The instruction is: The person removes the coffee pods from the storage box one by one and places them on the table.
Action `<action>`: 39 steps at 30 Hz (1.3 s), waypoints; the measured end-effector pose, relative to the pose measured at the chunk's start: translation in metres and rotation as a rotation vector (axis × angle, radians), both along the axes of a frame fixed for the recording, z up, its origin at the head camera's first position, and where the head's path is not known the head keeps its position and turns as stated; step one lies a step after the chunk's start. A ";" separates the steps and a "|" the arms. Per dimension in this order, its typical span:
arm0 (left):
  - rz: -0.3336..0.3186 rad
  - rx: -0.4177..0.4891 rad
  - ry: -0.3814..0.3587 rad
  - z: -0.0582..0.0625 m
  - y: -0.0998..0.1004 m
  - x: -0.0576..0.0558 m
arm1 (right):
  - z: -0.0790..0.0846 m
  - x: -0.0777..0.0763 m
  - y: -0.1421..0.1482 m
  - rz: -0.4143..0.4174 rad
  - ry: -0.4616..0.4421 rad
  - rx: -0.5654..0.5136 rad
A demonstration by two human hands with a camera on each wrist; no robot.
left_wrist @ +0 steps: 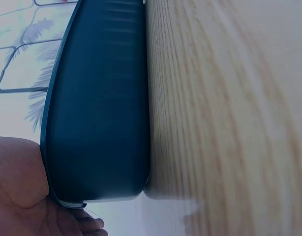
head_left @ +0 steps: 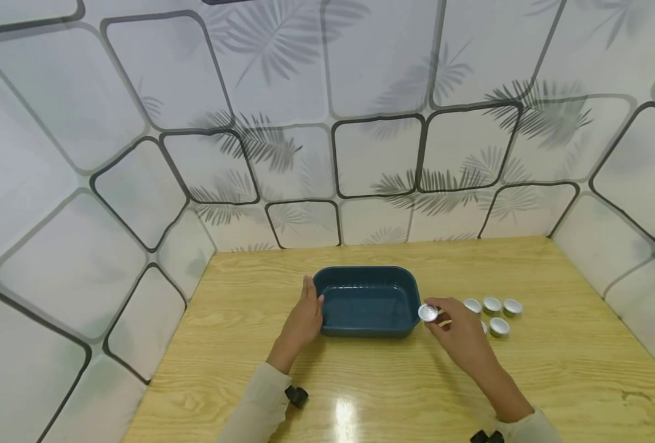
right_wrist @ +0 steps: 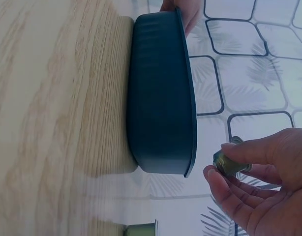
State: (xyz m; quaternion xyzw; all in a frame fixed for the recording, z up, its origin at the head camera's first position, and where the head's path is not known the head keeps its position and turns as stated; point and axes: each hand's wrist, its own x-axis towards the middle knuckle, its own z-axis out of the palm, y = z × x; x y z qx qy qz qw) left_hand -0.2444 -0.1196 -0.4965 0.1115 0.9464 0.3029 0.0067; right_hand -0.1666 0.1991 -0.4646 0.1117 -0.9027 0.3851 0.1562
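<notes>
A dark teal rectangular tray (head_left: 366, 332) with raised walls rests on the wooden table. My left hand (head_left: 303, 317) lies along its left side, fingers straight against the wall; in the left wrist view the palm (left_wrist: 18, 172) meets the rim at a corner. My right hand (head_left: 462, 335) pinches a small green coffee capsule (right_wrist: 229, 163) with a silver lid between thumb and fingers, just off the tray's right edge. Several more capsules (head_left: 499, 327) stand lid up on the table to the right, one partly hidden behind the right hand.
The wooden table (head_left: 222, 369) ends at a patterned cloth wall (head_left: 377, 157) at the back, with similar cloth at both sides. Black wrist cameras (head_left: 296, 396) sit at both sleeves. One standing capsule (right_wrist: 141, 229) shows low in the right wrist view.
</notes>
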 end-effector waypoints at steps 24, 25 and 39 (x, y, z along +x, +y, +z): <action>-0.015 -0.012 0.005 -0.005 0.000 -0.002 | -0.006 0.004 0.038 -0.074 -0.006 0.030; -0.014 -0.008 0.002 -0.004 0.000 -0.002 | -0.006 0.005 0.040 -0.074 -0.021 0.031; -0.017 0.009 0.006 -0.001 0.000 -0.001 | -0.010 0.011 0.063 -0.087 -0.032 0.043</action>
